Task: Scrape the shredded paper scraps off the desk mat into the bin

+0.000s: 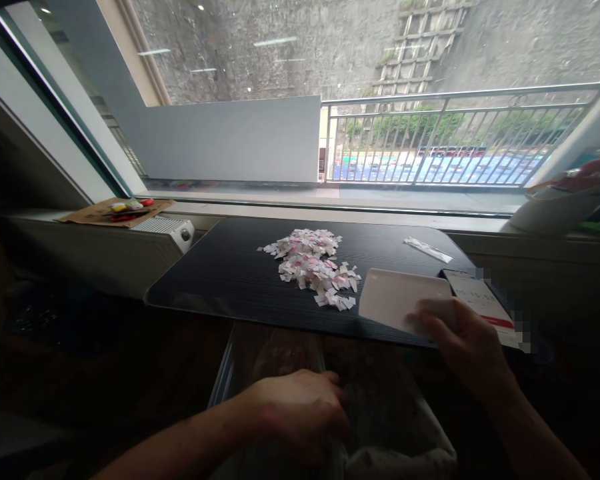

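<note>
Dimly, the left hand [305, 403] curls beside the clear bin [223, 367], perhaps to steady it; I cannot tell whether its fingers grip. Scraps [310, 263] lie heaped mid-way along the surface [205, 267]. The right hand [463, 337] has its fingers closed on a tray [393, 293] by one end, apparently so the other faces the scraps.

White-and-pink paper scraps [305, 257]; plain off-white tray [393, 293]; black tabletop [225, 267] with fine wood grain; silver-grey railing [445, 95].
</note>
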The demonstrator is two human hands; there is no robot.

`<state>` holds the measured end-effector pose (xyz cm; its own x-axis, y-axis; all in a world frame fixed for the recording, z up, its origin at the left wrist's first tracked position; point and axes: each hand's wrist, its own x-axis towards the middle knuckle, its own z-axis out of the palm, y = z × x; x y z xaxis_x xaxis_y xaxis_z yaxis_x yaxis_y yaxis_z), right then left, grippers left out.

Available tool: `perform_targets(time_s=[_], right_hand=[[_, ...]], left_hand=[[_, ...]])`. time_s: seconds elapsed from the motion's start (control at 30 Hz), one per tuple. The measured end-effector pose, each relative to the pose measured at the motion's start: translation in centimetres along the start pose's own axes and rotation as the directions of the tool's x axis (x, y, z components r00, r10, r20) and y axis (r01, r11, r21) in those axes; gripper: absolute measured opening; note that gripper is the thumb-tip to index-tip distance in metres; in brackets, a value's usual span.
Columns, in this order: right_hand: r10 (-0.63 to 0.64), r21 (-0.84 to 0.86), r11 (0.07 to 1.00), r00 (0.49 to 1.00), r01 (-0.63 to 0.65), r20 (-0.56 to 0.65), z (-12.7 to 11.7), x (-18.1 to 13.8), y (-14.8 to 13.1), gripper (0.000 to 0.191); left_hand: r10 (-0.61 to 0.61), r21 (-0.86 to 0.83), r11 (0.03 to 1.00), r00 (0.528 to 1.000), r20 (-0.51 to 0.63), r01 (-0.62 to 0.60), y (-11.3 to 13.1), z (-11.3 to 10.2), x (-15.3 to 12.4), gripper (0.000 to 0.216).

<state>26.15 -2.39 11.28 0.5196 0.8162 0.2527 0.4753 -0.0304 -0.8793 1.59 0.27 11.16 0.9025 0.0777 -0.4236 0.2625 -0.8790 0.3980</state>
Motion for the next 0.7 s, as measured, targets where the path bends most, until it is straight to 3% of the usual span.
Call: perform_targets(time_s=[0.1,0.23,0.43,0.57,0.7], right_hand=[[-0.007,0.022,1.0,1.0,0.008,-0.019,0.0,0.2,-0.1,0.023],[-0.038,0.03,0.999,0.998,0.037,0.043,0.6,0.6,0.1,0.022],[-0.027,-0.014,1.0,1.0,0.027,0.015,-0.6,0.1,0.2,0.02],[-0.019,0.004,1.0,0.997,0.018,0.07,-0.5,-0.1,-0.4,0.018],[-0.032,-0.063,0.997,0.999,0.031,-0.004,-0.8,-0.2,-0.6,0.019]], left_hand=[[-0.005,0.002,1.0,1.0,0.007,0.005,-0.1,0.0,0.1,0.02],[-0.008,0.002,1.0,1.0,0.013,0.008,-0.1,0.1,0.2,0.019],[-0.018,0.0,1.0,1.0,0.013,0.018,0.0,-0.1,0.0,0.021],[-0.014,-0.014,1.0,1.0,0.015,0.014,-0.2,0.0,0.0,0.024],[-0.014,-0.021,1.0,1.0,0.009,0.014,-0.4,0.2,0.1,0.023]])
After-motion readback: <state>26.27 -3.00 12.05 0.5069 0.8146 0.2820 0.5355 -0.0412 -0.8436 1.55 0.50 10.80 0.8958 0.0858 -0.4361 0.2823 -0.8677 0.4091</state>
